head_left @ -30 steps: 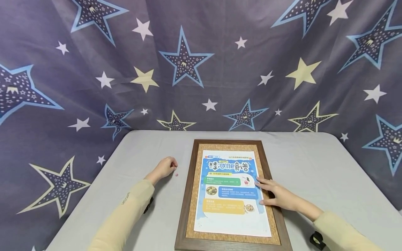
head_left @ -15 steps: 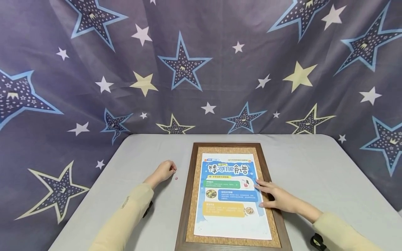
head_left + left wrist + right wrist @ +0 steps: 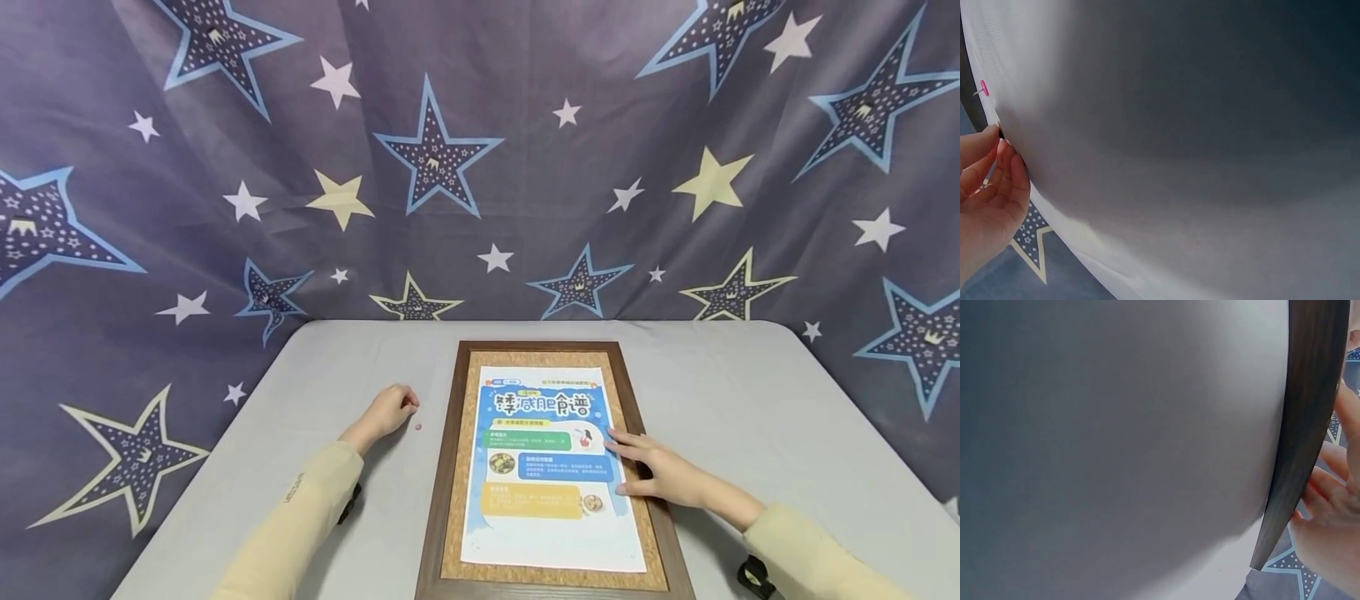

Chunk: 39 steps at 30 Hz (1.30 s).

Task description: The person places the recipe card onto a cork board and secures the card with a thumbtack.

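My left hand is on the grey tabletop, left of the framed corkboard. In the left wrist view its thumb and fingertips pinch a small dark thing, mostly hidden and too small to identify. Beside those fingers lies a pink push pin, metal point showing; in the head view the push pin is a tiny pink dot. My right hand rests, fingers spread, over the right side of the corkboard's brown frame, fingertips touching the printed poster on the cork.
The grey cloth-covered table extends around the corkboard. Behind it hangs a dark purple curtain with stars. A black wrist strap shows under the right sleeve, and another dark strap under the left sleeve.
The head view has tilted slightly, so the scene sits a little lower and further left. Both hands keep nearly the same places; the pink push pin stays on the table.
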{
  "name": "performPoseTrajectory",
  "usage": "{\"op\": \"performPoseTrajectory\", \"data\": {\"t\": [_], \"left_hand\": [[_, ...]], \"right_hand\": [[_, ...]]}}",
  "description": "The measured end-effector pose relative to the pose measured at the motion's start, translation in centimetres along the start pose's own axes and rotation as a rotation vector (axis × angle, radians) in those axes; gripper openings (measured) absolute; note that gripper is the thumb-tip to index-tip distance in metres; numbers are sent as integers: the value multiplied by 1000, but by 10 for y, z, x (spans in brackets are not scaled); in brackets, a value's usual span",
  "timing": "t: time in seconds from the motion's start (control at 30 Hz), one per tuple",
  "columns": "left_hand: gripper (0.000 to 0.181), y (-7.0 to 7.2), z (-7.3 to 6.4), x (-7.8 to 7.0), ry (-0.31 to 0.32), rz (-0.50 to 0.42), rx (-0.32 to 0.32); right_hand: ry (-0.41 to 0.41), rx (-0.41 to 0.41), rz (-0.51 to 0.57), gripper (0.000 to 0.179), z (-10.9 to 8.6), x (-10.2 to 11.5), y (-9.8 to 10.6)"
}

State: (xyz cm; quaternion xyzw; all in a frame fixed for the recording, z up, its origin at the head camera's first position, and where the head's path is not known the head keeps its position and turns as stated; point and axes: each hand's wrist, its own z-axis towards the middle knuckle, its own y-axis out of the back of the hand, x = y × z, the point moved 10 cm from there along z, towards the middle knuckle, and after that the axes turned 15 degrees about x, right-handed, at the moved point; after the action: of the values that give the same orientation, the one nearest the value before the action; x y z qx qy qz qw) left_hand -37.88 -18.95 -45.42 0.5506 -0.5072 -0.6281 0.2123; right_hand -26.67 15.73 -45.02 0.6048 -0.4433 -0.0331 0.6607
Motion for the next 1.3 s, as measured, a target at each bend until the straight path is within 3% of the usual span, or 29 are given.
{"op": "performPoseTrajectory", "data": {"t": [0.17, 0.3, 0.4, 0.43, 0.53, 0.63, 0.67, 0.8, 0.9, 1.1, 1.13, 1.17, 1.3], "left_hand": [[5, 2, -6, -8, 14, 45, -12], [5, 0, -4, -2, 35, 6, -5], [6, -5, 4, 10, 14, -13, -1], [9, -7, 9, 16, -42, -11, -24], [10, -9, 14, 22, -59, 3, -25], [9, -4, 10, 15, -42, -13, -36], [6, -1, 5, 9, 7, -13, -18], [6, 5, -2, -5, 14, 36, -29], [7, 8, -3, -7, 26, 54, -38], [8, 7, -1, 0, 46, 2, -44], [18, 6, 1, 2, 17, 3, -66], [19, -6, 15, 28, -25, -10, -77], [20, -6, 13, 26, -37, -57, -73]], "right_hand": [[3, -4, 0, 66, 0, 0, -2], [1, -2, 4, 66, 0, 0, -3], [-3, 3, 7, 67, 0, -1, -3], [-5, 3, 10, 66, 1, -1, -3], [-11, 10, 11, 67, 2, -2, -2], [-16, 17, 12, 66, 2, -2, -2], [-15, 20, 7, 67, 2, -2, -2], [-1, 11, 4, 67, 1, 0, 0], [7, -11, 0, 66, -1, 2, 2], [6, -7, 2, 66, -1, 2, 1], [4, 1, 6, 67, -1, 2, 1], [-2, 4, 9, 67, -1, 1, 0], [-13, 15, 18, 67, -1, 1, 0]]}}
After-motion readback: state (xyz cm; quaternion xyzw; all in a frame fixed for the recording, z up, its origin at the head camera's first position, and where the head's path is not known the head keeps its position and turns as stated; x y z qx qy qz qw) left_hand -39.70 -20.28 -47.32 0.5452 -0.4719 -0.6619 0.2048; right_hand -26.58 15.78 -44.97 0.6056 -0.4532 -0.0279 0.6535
